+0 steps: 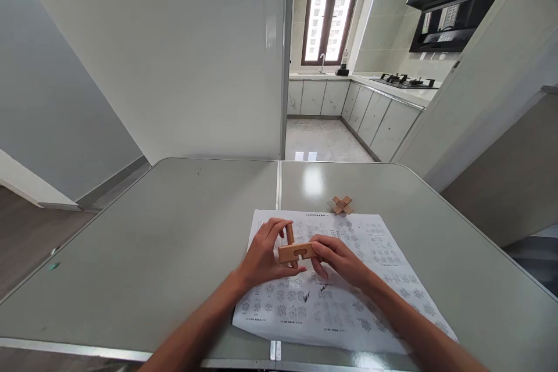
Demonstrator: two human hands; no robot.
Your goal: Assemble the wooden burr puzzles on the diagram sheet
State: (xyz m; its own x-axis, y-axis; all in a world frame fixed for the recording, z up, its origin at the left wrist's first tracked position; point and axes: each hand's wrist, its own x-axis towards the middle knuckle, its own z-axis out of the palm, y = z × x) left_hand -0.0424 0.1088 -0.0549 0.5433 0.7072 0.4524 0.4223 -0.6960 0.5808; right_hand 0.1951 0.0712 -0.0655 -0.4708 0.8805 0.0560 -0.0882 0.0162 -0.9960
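Note:
My left hand (261,253) pinches an upright wooden puzzle piece (290,234) at its two ends, index finger on top and thumb below. Crossing it is a notched wooden puzzle piece (286,254), whose right end is held between the thumb and fingers of my right hand (337,254). The two pieces touch where they cross; I cannot tell how far they interlock. Both hands are above a large paper sheet (349,317) printed with rows of small puzzle diagrams. A wooden cross-shaped puzzle (342,204) sits by the sheet's far edge.
The grey-green table (174,256) has a metal-lined seam (279,186) down its middle. A small green bit (53,266) lies near the left edge. Beyond are a white wall panel (209,58) and a kitchen with counters, a stove (405,81) and a window.

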